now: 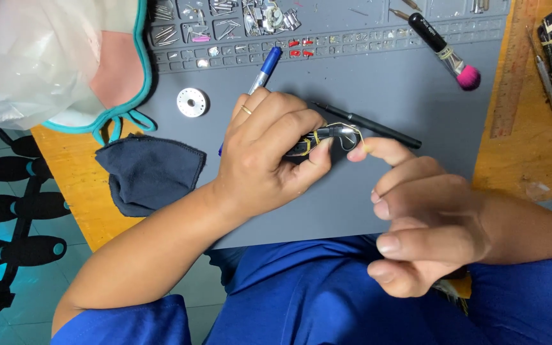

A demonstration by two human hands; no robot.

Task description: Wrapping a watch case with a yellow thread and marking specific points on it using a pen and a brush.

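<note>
Centrally, a small dark tool [327, 137] bound with a yellow band is gripped in the left hand [269, 150], closed around it above the grey mat [384, 96]. Its tip is pinched by the right hand [429, 223], the other fingers curled. A black stylus [368, 124] and a blue pen [264, 69] are noted just beyond. A dark cloth [151, 172], a white disc [191, 102] and a pink-tipped brush [445, 51] are recorded farther out on the surface.

Black tool [327, 136] mostly hidden in left hand [269, 153].
</note>
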